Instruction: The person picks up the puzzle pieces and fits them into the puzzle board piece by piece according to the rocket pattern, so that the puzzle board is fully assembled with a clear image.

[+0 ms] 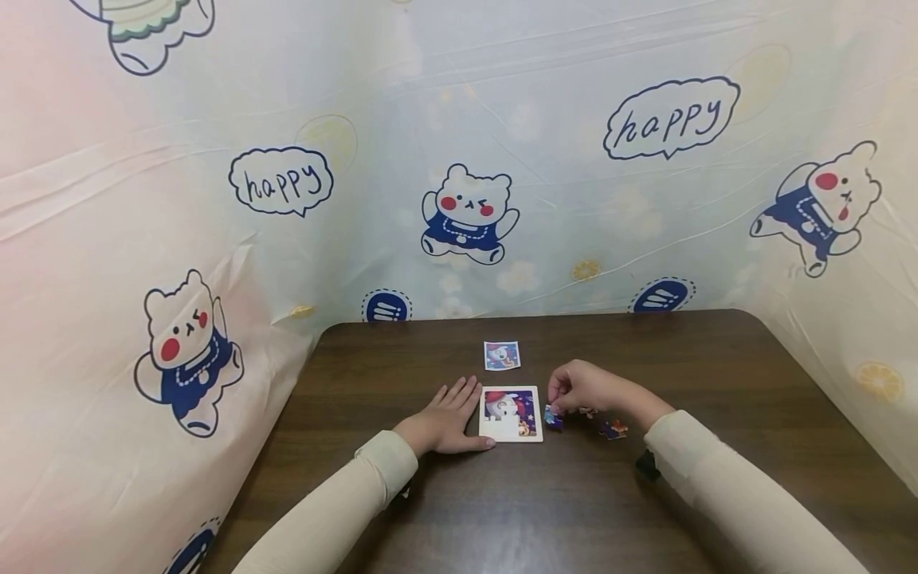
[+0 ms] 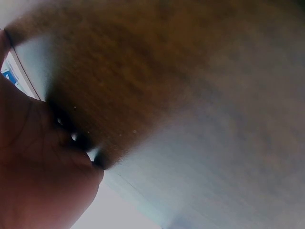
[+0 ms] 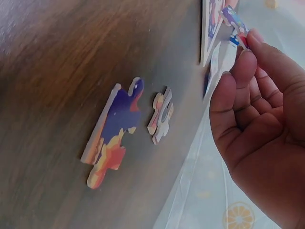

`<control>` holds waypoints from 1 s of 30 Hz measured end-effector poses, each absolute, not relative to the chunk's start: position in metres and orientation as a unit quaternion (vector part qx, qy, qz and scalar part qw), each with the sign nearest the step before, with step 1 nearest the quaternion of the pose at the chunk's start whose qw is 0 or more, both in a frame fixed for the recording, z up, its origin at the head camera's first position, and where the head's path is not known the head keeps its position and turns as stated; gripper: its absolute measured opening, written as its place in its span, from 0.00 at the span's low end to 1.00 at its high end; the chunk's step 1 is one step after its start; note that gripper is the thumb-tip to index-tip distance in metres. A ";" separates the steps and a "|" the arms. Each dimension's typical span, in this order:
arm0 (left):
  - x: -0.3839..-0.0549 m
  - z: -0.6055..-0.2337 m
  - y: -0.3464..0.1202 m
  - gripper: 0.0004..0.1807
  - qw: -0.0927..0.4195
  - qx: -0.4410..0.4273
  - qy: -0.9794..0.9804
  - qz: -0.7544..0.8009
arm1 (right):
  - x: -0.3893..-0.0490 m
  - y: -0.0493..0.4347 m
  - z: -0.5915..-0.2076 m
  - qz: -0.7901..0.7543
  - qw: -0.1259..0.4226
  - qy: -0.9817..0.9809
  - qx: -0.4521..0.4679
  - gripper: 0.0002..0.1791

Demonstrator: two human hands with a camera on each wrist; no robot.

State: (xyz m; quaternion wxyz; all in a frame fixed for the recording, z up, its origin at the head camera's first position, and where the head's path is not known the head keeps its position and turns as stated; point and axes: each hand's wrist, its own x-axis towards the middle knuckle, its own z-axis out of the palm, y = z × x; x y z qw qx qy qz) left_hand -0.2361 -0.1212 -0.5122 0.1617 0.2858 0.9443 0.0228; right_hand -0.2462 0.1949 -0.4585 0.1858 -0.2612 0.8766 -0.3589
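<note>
While left hand (image 1: 446,416) lies flat bracing puzzle board (image 1: 510,414), right hand (image 1: 579,388) pinches puzzle piece (image 1: 552,417) beside it; piece could slip or jam if misaligned.

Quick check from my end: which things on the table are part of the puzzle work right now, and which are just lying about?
In use:
puzzle board, steadied by the left hand
puzzle piece, pinched by the right hand
two loose pieces on the table

Lying about:
small picture card behind the board
cartoon bear sheet around the table
</note>
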 end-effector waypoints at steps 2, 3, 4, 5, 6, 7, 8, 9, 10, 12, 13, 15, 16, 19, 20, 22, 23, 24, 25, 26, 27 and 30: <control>-0.235 -0.510 -0.121 0.65 0.162 0.286 0.944 0.022 | -0.246 0.193 -0.459 -0.364 0.186 0.874 -0.262 0.06; -0.234 -0.509 -0.121 0.66 0.162 0.286 0.944 0.020 | -0.247 0.192 -0.459 -0.366 0.187 0.873 -0.262 0.06; -0.233 -0.508 -0.120 0.66 0.164 0.284 0.944 0.019 | -0.247 0.191 -0.460 -0.368 0.188 0.872 -0.262 0.06; -0.232 -0.505 -0.120 0.65 0.164 0.283 0.945 0.017 | -0.247 0.190 -0.460 -0.368 0.190 0.872 -0.262 0.06; -0.232 -0.506 -0.120 0.65 0.163 0.282 0.945 0.015 | -0.247 0.189 -0.460 -0.368 0.191 0.872 -0.261 0.06; -0.234 -0.508 -0.120 0.65 0.162 0.280 0.946 0.010 | -0.247 0.187 -0.460 -0.368 0.192 0.871 -0.261 0.06; -0.234 -0.510 -0.120 0.65 0.163 0.280 0.946 0.006 | -0.247 0.186 -0.460 -0.368 0.193 0.871 -0.261 0.06; -0.233 -0.507 -0.120 0.65 0.164 0.278 0.947 0.002 | -0.247 0.185 -0.460 -0.367 0.193 0.871 -0.261 0.06; -0.233 -0.507 -0.120 0.64 0.164 0.278 0.946 -0.002 | -0.246 0.184 -0.460 -0.367 0.193 0.872 -0.262 0.06; -0.232 -0.505 -0.119 0.64 0.162 0.280 0.946 -0.006 | -0.246 0.181 -0.459 -0.364 0.193 0.872 -0.264 0.05; -0.231 -0.502 -0.119 0.63 0.163 0.281 0.946 -0.008 | -0.246 0.180 -0.459 -0.364 0.193 0.872 -0.264 0.05; -0.230 -0.500 -0.119 0.63 0.161 0.285 0.945 0.002 | -0.246 0.179 -0.458 -0.362 0.191 0.872 -0.267 0.05; -0.232 -0.504 -0.119 0.63 0.161 0.286 0.944 0.009 | -0.246 0.178 -0.459 -0.361 0.191 0.872 -0.269 0.05; -0.232 -0.506 -0.120 0.64 0.163 0.284 0.945 0.022 | -0.247 0.175 -0.460 -0.367 0.190 0.868 -0.275 0.06; -0.233 -0.506 -0.120 0.64 0.164 0.282 0.945 0.024 | -0.247 0.174 -0.461 -0.369 0.190 0.867 -0.276 0.05; -0.235 -0.510 -0.120 0.65 0.161 0.279 0.946 0.020 | -0.248 0.172 -0.461 -0.374 0.193 0.864 -0.275 0.05; -0.233 -0.507 -0.119 0.65 0.163 0.276 0.947 0.016 | -0.248 0.172 -0.462 -0.374 0.194 0.864 -0.275 0.05; -0.234 -0.509 -0.120 0.65 0.162 0.276 0.947 0.016 | -0.249 0.171 -0.462 -0.374 0.195 0.864 -0.274 0.05; -0.235 -0.510 -0.120 0.65 0.161 0.276 0.948 0.015 | -0.249 0.170 -0.463 -0.373 0.197 0.865 -0.273 0.05; -0.235 -0.510 -0.120 0.65 0.161 0.275 0.948 0.015 | -0.249 0.169 -0.463 -0.373 0.198 0.865 -0.272 0.05; -0.235 -0.510 -0.120 0.65 0.162 0.274 0.948 0.016 | -0.249 0.169 -0.463 -0.374 0.200 0.864 -0.271 0.05; -0.234 -0.508 -0.120 0.65 0.166 0.275 0.947 0.019 | -0.249 0.166 -0.463 -0.377 0.202 0.863 -0.270 0.05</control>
